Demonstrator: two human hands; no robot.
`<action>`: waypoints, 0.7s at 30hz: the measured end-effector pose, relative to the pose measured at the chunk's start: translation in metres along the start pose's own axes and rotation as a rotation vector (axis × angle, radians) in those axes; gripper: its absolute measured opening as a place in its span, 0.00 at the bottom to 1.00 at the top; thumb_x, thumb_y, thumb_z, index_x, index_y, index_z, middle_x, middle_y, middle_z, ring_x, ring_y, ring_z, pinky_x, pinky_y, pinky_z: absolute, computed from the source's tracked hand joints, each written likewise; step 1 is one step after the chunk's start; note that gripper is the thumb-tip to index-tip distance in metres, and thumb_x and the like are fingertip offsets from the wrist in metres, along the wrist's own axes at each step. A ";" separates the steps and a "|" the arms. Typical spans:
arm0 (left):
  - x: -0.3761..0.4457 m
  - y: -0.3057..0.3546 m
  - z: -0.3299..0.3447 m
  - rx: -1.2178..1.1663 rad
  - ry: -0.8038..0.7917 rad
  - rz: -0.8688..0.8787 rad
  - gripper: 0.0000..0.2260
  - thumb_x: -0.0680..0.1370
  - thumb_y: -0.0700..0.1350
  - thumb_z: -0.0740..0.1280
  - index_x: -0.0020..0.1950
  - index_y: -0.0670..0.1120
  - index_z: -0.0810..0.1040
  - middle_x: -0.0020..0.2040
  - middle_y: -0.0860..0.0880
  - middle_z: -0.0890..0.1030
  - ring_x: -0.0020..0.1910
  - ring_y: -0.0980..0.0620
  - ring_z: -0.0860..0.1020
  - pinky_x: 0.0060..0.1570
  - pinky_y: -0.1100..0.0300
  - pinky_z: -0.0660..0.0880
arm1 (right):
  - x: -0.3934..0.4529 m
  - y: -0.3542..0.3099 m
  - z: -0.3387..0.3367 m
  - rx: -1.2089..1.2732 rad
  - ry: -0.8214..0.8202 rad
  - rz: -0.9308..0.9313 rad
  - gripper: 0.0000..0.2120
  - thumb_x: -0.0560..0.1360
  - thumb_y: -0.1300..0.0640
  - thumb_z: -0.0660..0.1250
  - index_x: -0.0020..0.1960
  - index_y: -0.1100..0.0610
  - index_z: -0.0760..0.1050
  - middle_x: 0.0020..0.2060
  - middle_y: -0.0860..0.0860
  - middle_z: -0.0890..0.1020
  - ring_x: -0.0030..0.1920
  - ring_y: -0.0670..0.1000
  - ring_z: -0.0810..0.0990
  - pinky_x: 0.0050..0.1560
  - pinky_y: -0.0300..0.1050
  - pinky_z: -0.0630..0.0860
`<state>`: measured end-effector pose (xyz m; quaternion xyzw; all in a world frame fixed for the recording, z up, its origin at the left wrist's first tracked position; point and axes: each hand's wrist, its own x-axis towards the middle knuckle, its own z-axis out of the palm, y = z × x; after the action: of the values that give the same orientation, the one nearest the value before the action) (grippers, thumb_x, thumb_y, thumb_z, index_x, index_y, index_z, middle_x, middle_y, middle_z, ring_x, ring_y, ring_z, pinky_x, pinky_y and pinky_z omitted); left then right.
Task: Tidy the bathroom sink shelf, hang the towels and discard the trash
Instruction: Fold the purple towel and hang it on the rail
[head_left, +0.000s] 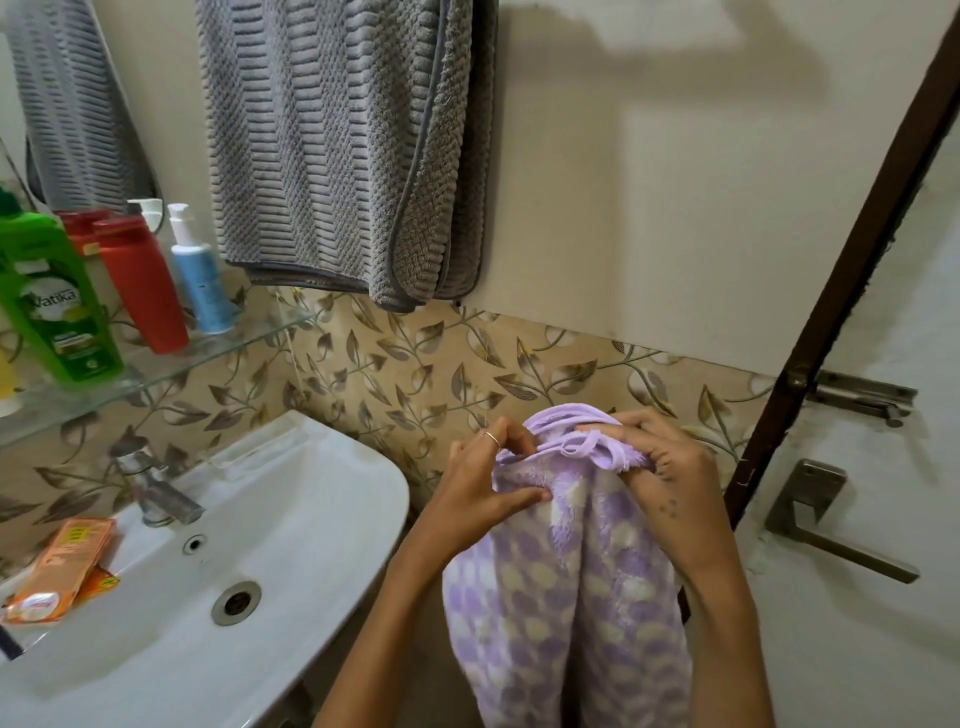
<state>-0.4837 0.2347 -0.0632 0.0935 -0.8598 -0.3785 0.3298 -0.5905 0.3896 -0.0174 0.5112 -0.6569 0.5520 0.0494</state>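
A purple and cream checked towel (571, 597) hangs down in front of me, to the right of the sink. My left hand (483, 483) pinches its top left edge, and my right hand (670, 473) grips its top right by the small hanging loop (587, 444). A grey ribbed towel (343, 145) hangs folded on the wall above. The glass shelf (249, 340) at left carries a green bottle (49, 296), a red bottle (140, 280) and a blue pump bottle (200, 270). Orange packets (62, 569) lie on the sink's left rim.
The white sink (311, 525) with a metal tap (156, 491) fills the lower left. A door with a metal handle (826, 525) and a latch (857, 395) stands at the right. A mirror (67, 104) hangs at the upper left.
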 end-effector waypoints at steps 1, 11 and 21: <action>0.000 0.000 0.003 -0.002 0.001 -0.017 0.13 0.66 0.56 0.71 0.45 0.59 0.69 0.45 0.66 0.76 0.48 0.65 0.75 0.56 0.42 0.71 | -0.001 0.002 0.000 -0.006 0.011 0.004 0.23 0.71 0.71 0.66 0.48 0.40 0.77 0.44 0.44 0.79 0.46 0.40 0.77 0.45 0.28 0.71; -0.042 -0.073 -0.017 0.605 0.074 -0.460 0.09 0.77 0.56 0.62 0.47 0.53 0.78 0.43 0.50 0.81 0.49 0.49 0.76 0.43 0.58 0.50 | -0.003 0.011 0.003 -0.180 0.274 0.060 0.18 0.71 0.70 0.67 0.54 0.51 0.79 0.39 0.45 0.76 0.45 0.49 0.72 0.42 0.25 0.69; -0.038 -0.052 -0.055 0.874 0.504 -0.668 0.09 0.76 0.46 0.67 0.46 0.42 0.83 0.44 0.42 0.73 0.45 0.42 0.71 0.37 0.57 0.60 | -0.004 0.014 -0.005 -0.277 0.369 0.217 0.10 0.72 0.63 0.69 0.53 0.59 0.81 0.43 0.54 0.83 0.40 0.50 0.78 0.36 0.33 0.70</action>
<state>-0.4246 0.1817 -0.0919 0.5721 -0.7552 -0.0395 0.3175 -0.6010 0.3943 -0.0275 0.3168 -0.7573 0.5426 0.1784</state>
